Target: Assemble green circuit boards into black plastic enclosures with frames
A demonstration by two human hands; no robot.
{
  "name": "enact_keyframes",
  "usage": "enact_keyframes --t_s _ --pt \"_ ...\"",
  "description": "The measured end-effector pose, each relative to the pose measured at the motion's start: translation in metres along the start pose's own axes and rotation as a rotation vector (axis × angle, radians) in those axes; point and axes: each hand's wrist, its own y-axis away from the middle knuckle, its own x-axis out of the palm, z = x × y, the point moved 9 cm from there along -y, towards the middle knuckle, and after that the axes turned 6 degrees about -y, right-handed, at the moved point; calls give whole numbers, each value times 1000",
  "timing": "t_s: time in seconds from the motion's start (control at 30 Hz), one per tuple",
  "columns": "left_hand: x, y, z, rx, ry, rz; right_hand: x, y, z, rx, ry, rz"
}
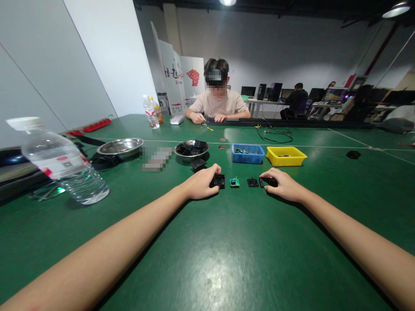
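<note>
My left hand [203,182] is closed on a small black plastic housing [220,181], its open side facing up, at the table's middle. Beside it, to the right, lies a small green circuit board [234,183] with blue parts on it. Further right is a flat black plastic piece [252,182] with a raised bit. Thumb and fingers of my right hand [282,185] are around a black plastic cover [271,181], which rests at the table surface. Another black piece [198,164] lies just behind my left hand.
Behind the hands stand a metal bowl [192,158] of black parts, a blue bin [248,160] holding circuit boards and a yellow bin [286,161]. A metal dish [120,146] and water bottle [61,162] are at left. A person [218,103] sits opposite; a black cable [275,136] lies beyond.
</note>
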Motion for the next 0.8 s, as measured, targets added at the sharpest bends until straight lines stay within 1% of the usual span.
enact_keyframes --t_s 0.37,0.57,0.8 --pt "1 0 1 -17 -1 11 0 0 -1 -13 -3 -13" --pt "2 -1 1 7 0 -3 1 0 -1 -6 10 9" --pt "3 -1 0 15 0 20 2 0 -1 1 9 10"
